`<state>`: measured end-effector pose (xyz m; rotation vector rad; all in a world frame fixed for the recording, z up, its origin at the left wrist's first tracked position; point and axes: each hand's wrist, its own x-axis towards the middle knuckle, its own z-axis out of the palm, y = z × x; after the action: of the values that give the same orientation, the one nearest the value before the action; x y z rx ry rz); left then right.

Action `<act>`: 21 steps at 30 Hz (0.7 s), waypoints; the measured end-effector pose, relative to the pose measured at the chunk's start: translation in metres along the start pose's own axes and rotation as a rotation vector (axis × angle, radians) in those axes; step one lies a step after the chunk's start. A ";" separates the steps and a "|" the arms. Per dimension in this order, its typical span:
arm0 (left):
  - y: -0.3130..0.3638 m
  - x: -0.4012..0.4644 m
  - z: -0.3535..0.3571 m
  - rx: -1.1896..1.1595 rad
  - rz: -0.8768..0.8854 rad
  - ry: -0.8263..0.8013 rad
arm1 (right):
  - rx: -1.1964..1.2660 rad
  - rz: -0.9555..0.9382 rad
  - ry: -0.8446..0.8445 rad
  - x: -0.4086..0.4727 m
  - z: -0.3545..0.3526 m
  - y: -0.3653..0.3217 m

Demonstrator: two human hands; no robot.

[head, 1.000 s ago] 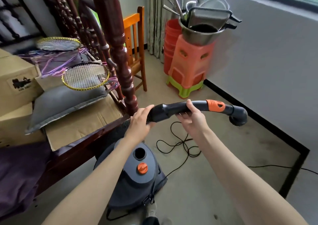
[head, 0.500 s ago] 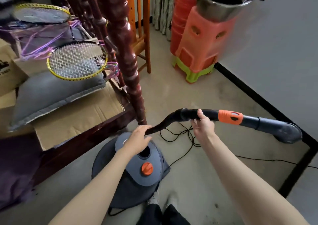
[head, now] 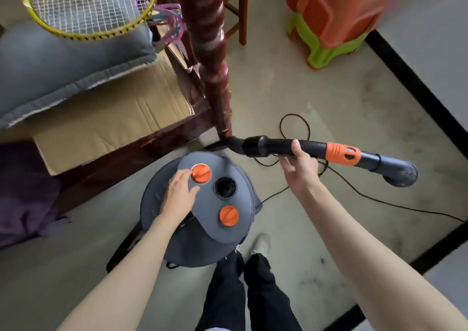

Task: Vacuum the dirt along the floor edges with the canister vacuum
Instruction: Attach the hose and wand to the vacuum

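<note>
Head view: looking straight down on a canister vacuum [head: 202,219] standing on the floor [head: 329,97], just in front of the person's legs.
Wand: the black hose wand [head: 311,149] lies almost level, long axis running left to right, sloping slightly down toward the right.
Wand ends: its hose end points left, toward the dark wooden post [head: 215,72]; its round nozzle [head: 398,175] hangs at the right, above the floor as far as I can judge, near the black floor edge strip [head: 415,87].
Orange collar: an orange sleeve [head: 343,153] sits on the wand between the grip and the nozzle.
Right hand: the right hand [head: 298,167] is curled around the wand from below, left of the orange sleeve; it is the hand nearer the nozzle and the wall.
Left hand: the left hand [head: 179,194] lies with fingers stretched out on the grey lid, fingertips touching the upper orange knob [head: 200,173].
Lid: a dark round port [head: 225,187] sits between that knob and a second orange knob [head: 229,215].
Key relation: the nozzle lies to the right of both hands, and the edge strip lies just beyond it, so the reach to the floor edge falls to the right arm.
Cord: a thin black cord [head: 379,201] trails across the floor under the wand.
Likely step: switching the canister on, judging by the fingers at the knob.
</note>
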<state>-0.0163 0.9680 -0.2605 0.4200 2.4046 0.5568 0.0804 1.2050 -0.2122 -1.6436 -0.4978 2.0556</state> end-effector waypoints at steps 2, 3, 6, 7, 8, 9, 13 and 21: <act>-0.003 0.003 0.008 0.042 0.053 -0.029 | -0.008 0.018 -0.002 0.003 -0.003 0.008; -0.004 0.002 0.012 0.064 0.082 -0.038 | -0.019 0.023 -0.003 0.002 -0.004 0.012; -0.004 -0.011 0.026 0.140 0.123 -0.103 | 0.005 0.028 0.006 0.006 -0.007 0.023; -0.004 -0.020 0.031 0.166 0.133 -0.137 | 0.015 0.031 0.006 0.007 -0.008 0.025; -0.005 -0.028 0.036 0.191 0.160 -0.167 | 0.023 0.034 -0.002 0.008 -0.008 0.026; -0.005 -0.036 0.041 0.224 0.205 -0.201 | 0.024 0.037 -0.001 0.008 -0.008 0.026; -0.011 -0.052 0.062 0.309 0.320 -0.160 | 0.005 0.028 0.001 0.005 -0.009 0.028; 0.010 -0.054 0.078 0.617 0.282 0.018 | 0.047 0.018 0.007 0.002 -0.015 0.026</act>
<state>0.0762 0.9761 -0.2843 1.0272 2.5148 -0.0890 0.0919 1.1846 -0.2311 -1.6329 -0.4302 2.0585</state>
